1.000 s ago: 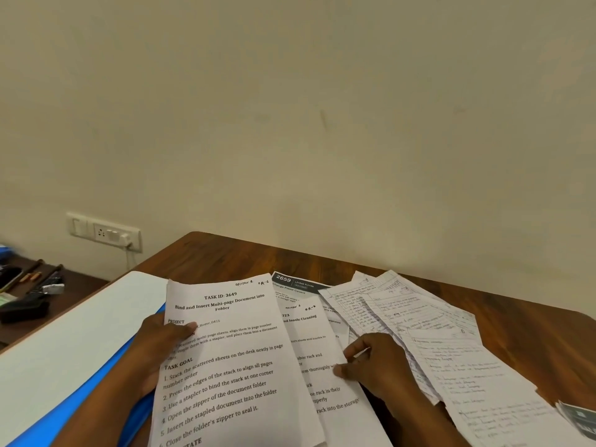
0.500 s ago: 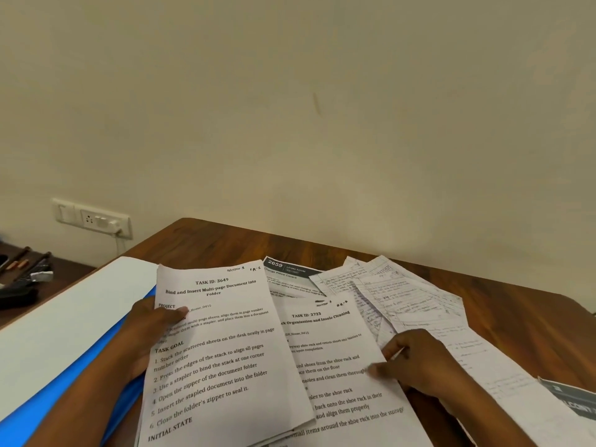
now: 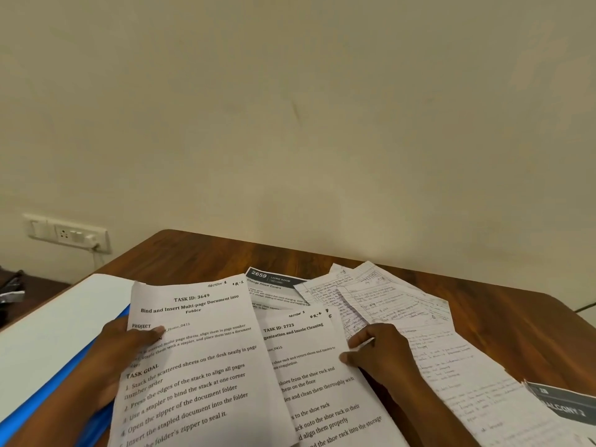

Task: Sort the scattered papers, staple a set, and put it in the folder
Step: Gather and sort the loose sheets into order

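Note:
My left hand grips the left edge of a printed sheet headed "TASK ID: 3649", thumb on top. My right hand pinches the right edge of a second printed sheet headed "TASK ID: 2723", which lies partly under the first. A blue folder with a white sheet on it lies at the left. Handwritten sheets fan out to the right on the brown desk. No stapler shows.
A dark-headed sheet marked "2659" lies behind the printed sheets. Another dark-headed card sits at the right edge. A wall socket is on the left wall. Dark objects rest on a lower surface at far left.
My right hand has drawn the "2723" sheet out from the pile toward the left, closer to the "3649" sheet. My left hand keeps its hold. The view has tilted slightly.

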